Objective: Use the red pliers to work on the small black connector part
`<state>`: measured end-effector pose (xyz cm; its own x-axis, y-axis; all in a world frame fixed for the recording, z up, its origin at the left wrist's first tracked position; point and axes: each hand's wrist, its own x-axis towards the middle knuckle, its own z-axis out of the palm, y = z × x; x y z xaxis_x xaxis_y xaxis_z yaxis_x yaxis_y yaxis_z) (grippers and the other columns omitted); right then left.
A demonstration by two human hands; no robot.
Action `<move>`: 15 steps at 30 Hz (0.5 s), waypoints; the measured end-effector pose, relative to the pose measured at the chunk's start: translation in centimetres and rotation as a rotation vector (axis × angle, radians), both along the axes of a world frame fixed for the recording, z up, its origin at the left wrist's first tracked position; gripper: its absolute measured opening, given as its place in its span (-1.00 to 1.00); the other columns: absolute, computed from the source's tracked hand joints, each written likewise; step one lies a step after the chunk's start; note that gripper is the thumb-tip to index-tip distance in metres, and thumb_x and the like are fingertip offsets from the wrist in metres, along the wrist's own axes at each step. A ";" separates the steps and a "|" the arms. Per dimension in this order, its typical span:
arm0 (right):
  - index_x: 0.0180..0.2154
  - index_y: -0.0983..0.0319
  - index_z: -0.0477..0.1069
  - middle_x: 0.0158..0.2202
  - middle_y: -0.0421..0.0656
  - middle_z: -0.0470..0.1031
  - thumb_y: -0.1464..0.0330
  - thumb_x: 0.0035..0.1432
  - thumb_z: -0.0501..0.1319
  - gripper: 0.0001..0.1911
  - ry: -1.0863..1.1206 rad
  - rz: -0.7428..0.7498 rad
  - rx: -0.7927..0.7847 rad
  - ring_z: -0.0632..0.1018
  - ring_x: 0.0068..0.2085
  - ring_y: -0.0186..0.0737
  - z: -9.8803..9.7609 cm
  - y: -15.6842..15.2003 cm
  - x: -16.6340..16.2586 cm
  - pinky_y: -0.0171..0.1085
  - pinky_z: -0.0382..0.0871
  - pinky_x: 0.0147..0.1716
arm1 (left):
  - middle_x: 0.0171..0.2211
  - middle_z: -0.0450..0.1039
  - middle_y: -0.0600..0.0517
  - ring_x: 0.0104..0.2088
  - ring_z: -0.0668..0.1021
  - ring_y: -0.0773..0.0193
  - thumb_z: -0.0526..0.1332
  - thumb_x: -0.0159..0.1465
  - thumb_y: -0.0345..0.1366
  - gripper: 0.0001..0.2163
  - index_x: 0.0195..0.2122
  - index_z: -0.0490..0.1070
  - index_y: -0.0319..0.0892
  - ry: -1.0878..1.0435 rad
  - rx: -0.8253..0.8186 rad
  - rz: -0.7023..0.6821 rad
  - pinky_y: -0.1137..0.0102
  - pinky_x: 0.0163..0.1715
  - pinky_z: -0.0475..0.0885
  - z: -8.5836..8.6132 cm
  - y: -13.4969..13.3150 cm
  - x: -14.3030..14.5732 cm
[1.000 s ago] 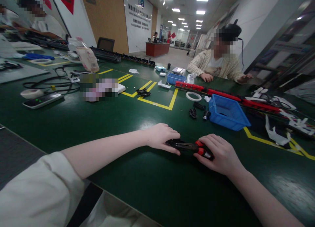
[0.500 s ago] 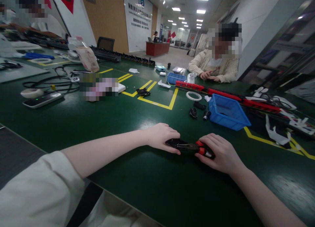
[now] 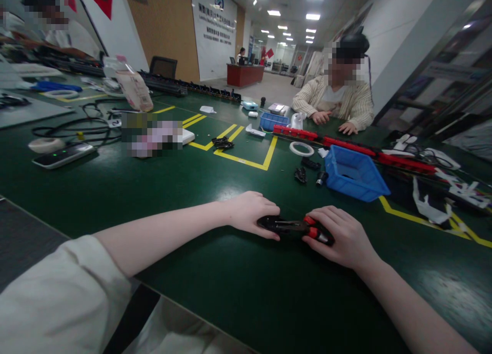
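Note:
My right hand (image 3: 341, 235) is closed round the red-and-black handles of a pair of pliers (image 3: 295, 227). The jaws point left and reach to a small black part (image 3: 270, 222). Between the thumb and fingers of my left hand (image 3: 251, 213) that black part is gripped; its exact kind I cannot make out. Both hands are low over the green table (image 3: 215, 282), near its front edge. Whether the jaws bite on the part is too dark to tell.
Beyond my right hand stands a blue bin (image 3: 355, 174), with small black parts (image 3: 301, 175) and a tape roll (image 3: 302, 149) beside it. Red strips (image 3: 348, 145) run behind. A bottle (image 3: 134, 87) and a phone-like device (image 3: 65, 155) lie left. A co-worker (image 3: 334, 100) sits opposite.
The handles of the pliers look slightly closer together. My hands otherwise hold nearly the same place. Across the table, the co-worker's hands have moved apart.

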<state>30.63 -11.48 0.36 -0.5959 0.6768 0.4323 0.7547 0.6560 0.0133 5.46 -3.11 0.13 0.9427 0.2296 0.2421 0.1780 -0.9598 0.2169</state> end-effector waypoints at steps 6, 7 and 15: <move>-0.19 0.26 0.35 -0.29 -0.03 0.50 0.19 0.10 0.22 -0.69 -0.039 0.016 0.012 0.48 -0.29 -0.15 0.0 -0.1 -0.3 -0.17 0.36 -0.35 | -0.43 0.44 0.08 -0.43 0.49 0.30 0.20 0.20 0.04 -0.65 -0.39 0.30 -0.19 -0.002 0.009 0.005 0.42 -0.39 0.24 -0.1 0.0 0.0; -0.20 0.26 0.35 -0.30 -0.04 0.50 0.19 0.09 0.22 -0.70 -0.038 0.018 0.013 0.48 -0.30 -0.16 0.0 -0.1 -0.3 -0.18 0.36 -0.36 | -0.43 0.44 0.08 -0.43 0.49 0.30 0.20 0.20 0.04 -0.65 -0.39 0.30 -0.18 -0.002 0.011 0.007 0.42 -0.39 0.24 -0.1 0.0 0.0; -0.23 0.27 0.35 -0.33 -0.05 0.49 0.20 0.10 0.21 -0.72 -0.019 0.015 0.005 0.46 -0.33 -0.18 0.2 -0.2 -0.4 -0.20 0.34 -0.39 | -0.43 0.44 0.08 -0.43 0.48 0.31 0.20 0.20 0.04 -0.65 -0.39 0.30 -0.19 -0.006 0.006 0.003 0.43 -0.40 0.25 -0.1 0.1 -0.1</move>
